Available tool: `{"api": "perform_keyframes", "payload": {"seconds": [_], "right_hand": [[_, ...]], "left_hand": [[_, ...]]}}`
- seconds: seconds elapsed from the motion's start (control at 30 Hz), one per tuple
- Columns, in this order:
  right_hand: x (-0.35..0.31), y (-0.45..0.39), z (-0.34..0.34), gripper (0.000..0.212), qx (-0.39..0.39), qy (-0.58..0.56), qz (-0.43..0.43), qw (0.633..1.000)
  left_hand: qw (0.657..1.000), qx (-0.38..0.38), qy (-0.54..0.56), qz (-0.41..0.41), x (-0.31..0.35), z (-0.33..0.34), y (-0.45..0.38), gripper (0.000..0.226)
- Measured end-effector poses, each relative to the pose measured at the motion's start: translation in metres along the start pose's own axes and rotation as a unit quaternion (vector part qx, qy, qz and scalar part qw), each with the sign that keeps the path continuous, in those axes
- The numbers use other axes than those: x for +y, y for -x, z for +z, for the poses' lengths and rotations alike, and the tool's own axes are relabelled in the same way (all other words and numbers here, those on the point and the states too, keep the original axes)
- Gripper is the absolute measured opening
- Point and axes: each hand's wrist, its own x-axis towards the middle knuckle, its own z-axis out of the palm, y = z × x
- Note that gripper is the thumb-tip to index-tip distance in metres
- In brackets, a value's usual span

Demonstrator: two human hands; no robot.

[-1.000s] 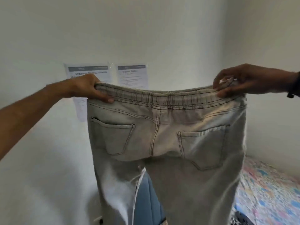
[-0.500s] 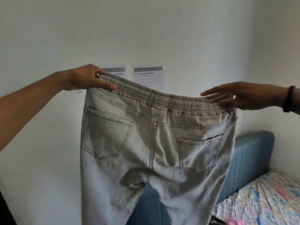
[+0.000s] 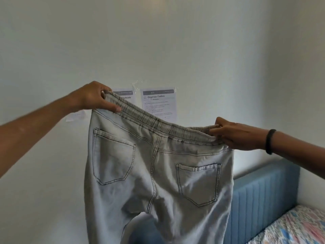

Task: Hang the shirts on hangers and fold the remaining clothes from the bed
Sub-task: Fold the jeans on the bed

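The right wall sheet [image 3: 159, 104] reads "Organize Clothes" under "322"; the left sheet [image 3: 127, 96] shows "Outside".

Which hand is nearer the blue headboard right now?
Right. The right hand grips the jeans waistband just above the headboard; the left hand grips the opposite end, higher and farther away.

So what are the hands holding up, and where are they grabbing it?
A pair of light grey jeans, by the stretchy waistband: the left hand grips one end, the right hand the other.
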Motion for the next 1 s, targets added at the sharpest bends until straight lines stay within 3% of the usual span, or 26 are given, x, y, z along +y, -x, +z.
{"api": "perform_keyframes", "payload": {"seconds": [0.17, 0.27, 0.33, 0.5, 0.57, 0.63, 0.7, 0.73, 0.83, 0.9, 1.0], "right_hand": [[0.009, -0.008, -0.012, 0.041, 0.03, -0.058, 0.023, 0.998], [0.027, -0.003, -0.036, 0.022, 0.095, -0.076, 0.095, 0.988], [0.037, 0.002, -0.052, 0.022, 0.149, -0.08, 0.119, 0.978], [0.03, 0.005, -0.071, 0.06, 0.227, -0.036, 0.092, 0.969], [0.03, 0.001, -0.076, 0.059, 0.255, -0.026, 0.101, 0.961], [0.035, -0.001, -0.079, 0.046, 0.296, -0.069, 0.131, 0.944], [0.038, -0.001, -0.077, 0.033, 0.359, -0.157, 0.182, 0.902], [0.04, -0.001, -0.075, 0.036, 0.39, -0.222, 0.207, 0.869], [0.03, -0.012, -0.066, 0.024, 0.491, -0.315, 0.254, 0.771], [0.014, -0.021, -0.064, 0.015, 0.569, -0.277, 0.285, 0.72], [-0.014, -0.029, -0.07, 0.019, 0.696, -0.224, 0.279, 0.622]], "left_hand": [[0.991, -0.012, -0.134, 0.01, -0.006, -0.007, -0.005, 0.043], [0.981, -0.013, -0.194, 0.005, -0.01, -0.013, -0.004, 0.051], [0.98, 0.016, -0.197, -0.002, -0.015, -0.01, -0.003, 0.063], [0.986, 0.04, -0.157, -0.038, -0.007, 0.0, -0.006, 0.065], [0.993, 0.058, -0.095, -0.048, -0.011, 0.002, -0.006, 0.052], [0.992, 0.097, 0.061, -0.055, -0.018, 0.007, -0.006, 0.049], [0.954, 0.131, 0.26, -0.069, -0.018, 0.012, -0.003, 0.057], [0.926, 0.143, 0.342, -0.074, -0.016, 0.016, -0.001, 0.059], [0.825, 0.186, 0.528, -0.074, 0.001, 0.032, 0.007, 0.034], [0.784, 0.238, 0.572, -0.052, 0.01, 0.043, 0.006, 0.025], [0.778, 0.313, 0.544, 0.032, 0.026, 0.038, 0.013, 0.021]]}}
